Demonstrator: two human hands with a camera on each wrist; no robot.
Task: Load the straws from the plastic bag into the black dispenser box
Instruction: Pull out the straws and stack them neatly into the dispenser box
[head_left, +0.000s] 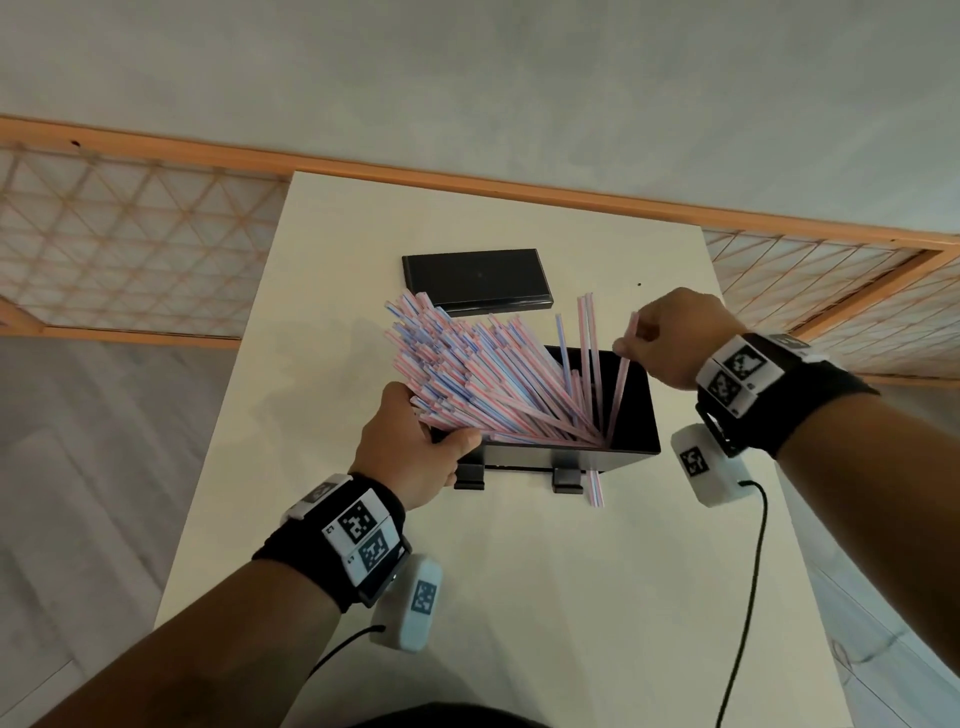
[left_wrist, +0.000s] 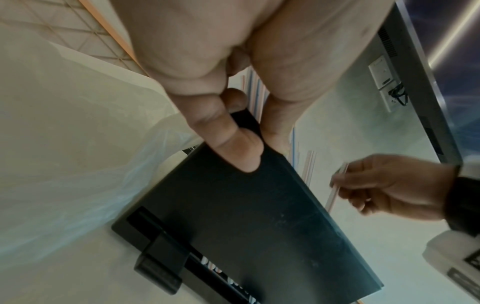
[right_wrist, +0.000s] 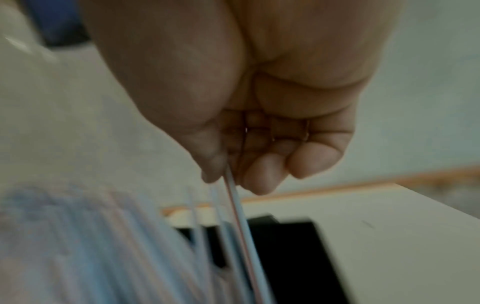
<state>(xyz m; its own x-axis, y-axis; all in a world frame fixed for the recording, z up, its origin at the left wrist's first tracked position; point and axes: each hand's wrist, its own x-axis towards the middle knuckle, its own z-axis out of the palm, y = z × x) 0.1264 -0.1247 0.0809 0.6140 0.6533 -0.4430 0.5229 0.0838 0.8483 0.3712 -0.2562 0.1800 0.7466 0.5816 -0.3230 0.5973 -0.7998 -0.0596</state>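
The black dispenser box (head_left: 631, 415) stands open on the white table (head_left: 519, 597). A big fan of pink-and-blue striped straws (head_left: 467, 364) leans out of it to the left. My left hand (head_left: 441, 434) grips the box's left end, thumb (left_wrist: 233, 148) on the front wall of the box (left_wrist: 259, 226), with the straws resting over its fingers. My right hand (head_left: 631, 340) is above the box's right side and pinches the top of a single straw (head_left: 622, 379) whose lower end is inside. The right wrist view shows that straw (right_wrist: 241, 226) between thumb and fingers, though blurred. A clear plastic bag (left_wrist: 78, 185) lies left of the box.
The box's black lid (head_left: 475, 280) lies flat behind the straws. A couple of straws (head_left: 596, 488) poke out of the slot at the box's front. A wooden lattice railing (head_left: 130, 234) runs behind the table. Wrist-camera cables (head_left: 748, 597) trail over the table's near side.
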